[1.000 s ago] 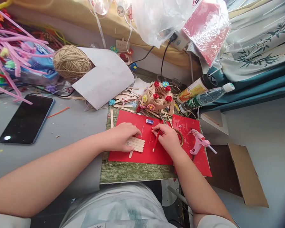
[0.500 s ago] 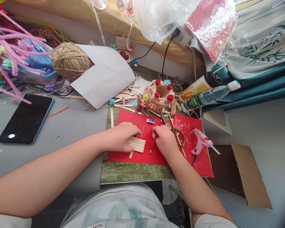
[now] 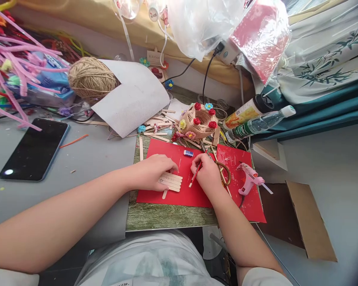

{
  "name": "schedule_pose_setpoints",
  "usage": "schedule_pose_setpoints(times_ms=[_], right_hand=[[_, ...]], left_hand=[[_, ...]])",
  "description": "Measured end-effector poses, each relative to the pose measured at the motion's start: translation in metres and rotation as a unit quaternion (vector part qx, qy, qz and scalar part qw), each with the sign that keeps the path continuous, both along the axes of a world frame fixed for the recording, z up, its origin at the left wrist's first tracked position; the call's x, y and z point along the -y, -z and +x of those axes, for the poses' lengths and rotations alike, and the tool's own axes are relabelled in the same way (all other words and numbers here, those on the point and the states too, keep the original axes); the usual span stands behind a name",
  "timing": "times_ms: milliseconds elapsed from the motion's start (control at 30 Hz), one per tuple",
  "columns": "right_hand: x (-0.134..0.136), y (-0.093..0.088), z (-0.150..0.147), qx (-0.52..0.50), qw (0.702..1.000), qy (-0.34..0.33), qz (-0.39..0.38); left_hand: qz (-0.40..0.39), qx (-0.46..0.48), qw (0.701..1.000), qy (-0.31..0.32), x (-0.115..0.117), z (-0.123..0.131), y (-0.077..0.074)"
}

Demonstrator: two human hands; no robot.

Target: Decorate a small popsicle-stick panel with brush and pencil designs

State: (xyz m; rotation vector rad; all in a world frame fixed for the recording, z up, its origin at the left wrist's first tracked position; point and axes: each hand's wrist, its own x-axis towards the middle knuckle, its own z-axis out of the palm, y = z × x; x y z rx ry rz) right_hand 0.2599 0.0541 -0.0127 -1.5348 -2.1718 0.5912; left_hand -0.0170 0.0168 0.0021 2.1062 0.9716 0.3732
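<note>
My left hand [image 3: 151, 171] lies flat on a small panel of glued wooden craft sticks [image 3: 170, 182], pressing it onto a sheet of red paper [image 3: 181, 194]. My right hand [image 3: 207, 175] is closed in a writing grip on a red pencil [image 3: 195, 174], whose tip points at the paper just right of the sticks. A small blue-and-white eraser [image 3: 188, 153] sits on the paper above the two hands.
Scissors [image 3: 222, 171] and a pink glue gun [image 3: 249, 179] lie right of my right hand. Behind are a woven stick basket with paper flowers [image 3: 199, 120], loose sticks, a twine ball [image 3: 91, 78], two bottles [image 3: 256, 124] and a phone [image 3: 34, 149] at left.
My right hand has slid a little left with the pencil, bringing its tip closer to the stick panel. My left hand has stayed on the sticks.
</note>
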Motion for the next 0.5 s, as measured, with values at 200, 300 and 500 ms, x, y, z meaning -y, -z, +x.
schedule_pose_setpoints(times_ms=[200, 300, 500], right_hand=[[0.002, 0.007, 0.003, -0.124, 0.988, 0.096, -0.007], [0.002, 0.010, 0.006, -0.153, 0.982, 0.104, 0.024], [0.001, 0.016, 0.009, -0.200, 0.974, 0.106, 0.006]], left_hand=[[0.002, -0.008, 1.000, 0.000, 0.001, 0.000, -0.004], [0.006, -0.010, 1.000, -0.001, 0.001, 0.000, -0.006], [0.018, -0.012, 1.000, -0.004, 0.001, 0.000, -0.006]])
